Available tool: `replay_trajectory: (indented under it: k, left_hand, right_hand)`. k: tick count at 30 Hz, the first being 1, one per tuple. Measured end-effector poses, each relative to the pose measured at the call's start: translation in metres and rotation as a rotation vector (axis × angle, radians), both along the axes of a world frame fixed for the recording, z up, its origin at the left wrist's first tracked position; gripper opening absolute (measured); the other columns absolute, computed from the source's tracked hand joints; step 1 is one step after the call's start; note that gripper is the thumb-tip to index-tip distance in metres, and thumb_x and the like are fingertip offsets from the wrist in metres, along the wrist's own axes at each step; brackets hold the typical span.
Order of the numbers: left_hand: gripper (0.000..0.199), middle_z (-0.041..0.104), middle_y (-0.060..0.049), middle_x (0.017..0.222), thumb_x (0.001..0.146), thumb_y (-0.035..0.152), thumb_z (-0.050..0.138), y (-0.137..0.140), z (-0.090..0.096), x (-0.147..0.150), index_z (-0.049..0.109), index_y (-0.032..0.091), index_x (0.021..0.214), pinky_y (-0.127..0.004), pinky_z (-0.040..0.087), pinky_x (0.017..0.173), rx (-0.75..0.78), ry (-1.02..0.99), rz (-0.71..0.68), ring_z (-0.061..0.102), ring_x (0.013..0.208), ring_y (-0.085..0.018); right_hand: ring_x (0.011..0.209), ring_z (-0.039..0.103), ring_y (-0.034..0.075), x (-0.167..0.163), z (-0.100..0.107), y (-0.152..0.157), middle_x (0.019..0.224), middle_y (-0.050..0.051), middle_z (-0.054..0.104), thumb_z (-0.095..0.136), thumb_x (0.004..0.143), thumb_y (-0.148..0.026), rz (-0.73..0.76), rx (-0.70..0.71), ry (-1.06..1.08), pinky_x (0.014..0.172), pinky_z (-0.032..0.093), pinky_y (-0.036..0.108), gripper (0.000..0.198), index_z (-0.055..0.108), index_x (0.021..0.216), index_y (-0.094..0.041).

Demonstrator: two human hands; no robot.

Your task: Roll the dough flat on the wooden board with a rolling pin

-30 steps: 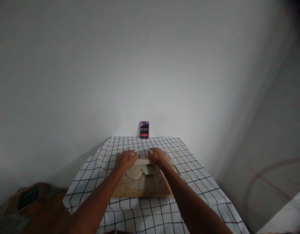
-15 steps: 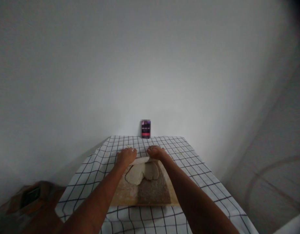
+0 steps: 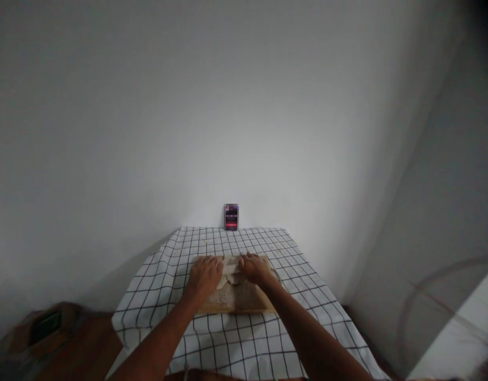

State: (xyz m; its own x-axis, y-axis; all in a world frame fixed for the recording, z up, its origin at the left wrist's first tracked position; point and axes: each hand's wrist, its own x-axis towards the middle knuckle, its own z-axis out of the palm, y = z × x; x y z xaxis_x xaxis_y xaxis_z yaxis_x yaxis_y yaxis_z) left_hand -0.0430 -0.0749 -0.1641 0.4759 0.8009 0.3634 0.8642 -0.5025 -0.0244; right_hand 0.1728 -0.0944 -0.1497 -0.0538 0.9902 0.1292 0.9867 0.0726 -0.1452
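Observation:
A pale rolling pin point(image 3: 230, 269) lies across the dough, with its ends hidden under my hands. My left hand point(image 3: 206, 271) rests on its left part, fingers curled over it. On its right part, my right hand point(image 3: 255, 268) is closed in the same way. Flattened pale dough point(image 3: 224, 282) shows in part between and in front of the hands; the rest is covered. Beneath it is a wooden board point(image 3: 238, 305) dusted with what looks like flour.
A white cloth with dark grid lines point(image 3: 307, 286) covers the table. Against the wall at its far edge stands a small dark, blurred-out object point(image 3: 231, 217). A brown box-like thing point(image 3: 43, 328) is low at the left.
Both hands have drawn the rolling pin back toward me, from the dough's far edge to over the dough. The camera view has shifted, and more of the table's near side shows.

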Motion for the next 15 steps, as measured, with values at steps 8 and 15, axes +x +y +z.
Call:
replay_trajectory:
  k: [8, 15]
  left_hand:
    - [0.043, 0.076, -0.012, 0.163, 0.114, 0.032, 0.055, -0.044, 0.008, -0.025, 0.074, 0.026, 0.152, -0.05, 0.053, 0.13, -0.124, -0.086, -0.04, 0.071, 0.15, -0.032]
    - [0.042, 0.071, -0.007, 0.171, 0.112, 0.031, 0.058, -0.039, 0.019, -0.017, 0.076, 0.031, 0.15, -0.044, 0.05, 0.137, -0.2, -0.045, -0.161, 0.066, 0.159, -0.027]
  right_hand:
    - [0.148, 0.066, 0.035, -0.005, -0.003, -0.045, 0.159, 0.017, 0.073, 0.038, 0.124, -0.041, -0.057, 0.08, 0.003, 0.118, 0.055, 0.05, 0.046, 0.076, 0.144, -0.023]
    - [0.141, 0.072, 0.032, 0.013, 0.004, -0.039, 0.148, 0.018, 0.079, 0.045, 0.123, -0.037, -0.08, 0.101, 0.036, 0.114, 0.056, 0.043, 0.043, 0.083, 0.134, -0.021]
